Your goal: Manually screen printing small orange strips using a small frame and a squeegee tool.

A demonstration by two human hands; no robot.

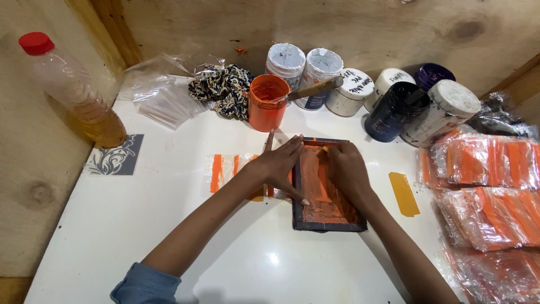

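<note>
Head view, looking down on a white table (140, 225). Left hand (279, 163) spread open, fingers flat, pressing the left edge of a small dark-framed printing screen (326, 186) smeared with orange ink. Right hand (347, 169) inside the frame, curled over something pressed to the mesh; grip hidden, cannot tell what is held. Under and left of the left hand, a clear plastic sheet with orange stripes (225, 171). Just beyond the fingertips, an open orange paint jar (268, 102) with a wooden-handled stirrer (315, 89) resting in it. Farther beyond, a row of white-lidded jars (320, 70), then an open dark blue jar (392, 111). Right of the right hand, a yellow strip (404, 194), then stacks of orange-printed plastic bags (489, 191). Far left, a red-capped bottle of amber liquid (73, 84) lying tilted; patterned cloth (224, 89) beside clear bags (163, 95).
</note>
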